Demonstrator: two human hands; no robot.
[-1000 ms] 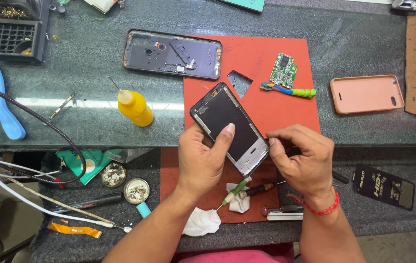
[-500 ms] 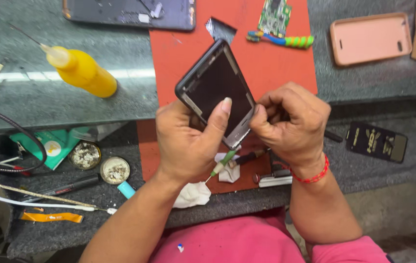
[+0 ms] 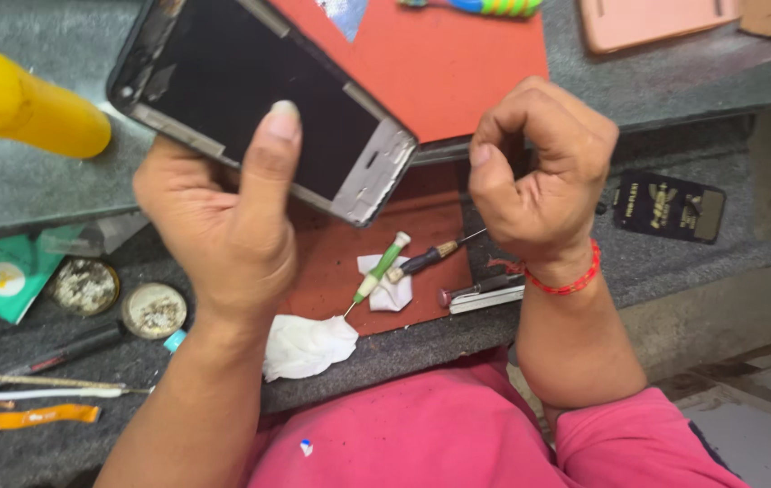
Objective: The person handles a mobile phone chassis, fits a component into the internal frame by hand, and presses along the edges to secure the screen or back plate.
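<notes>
— Where's the black flat phone frame with the silver end (image 3: 259,108)?
— Clamped in the left hand (image 3: 223,226), thumb across its face, raised over the red mat (image 3: 439,63) on the grey surface (image 3: 674,99).
— And the right hand (image 3: 539,181)?
— Curled into a fist just right of the phone, not touching it; whether it holds anything, I cannot tell.

There is one phone (image 3: 254,104), one yellow bottle (image 3: 19,108), two small screwdrivers (image 3: 381,271), two round tins (image 3: 119,298) and two white wipes (image 3: 308,348).
</notes>
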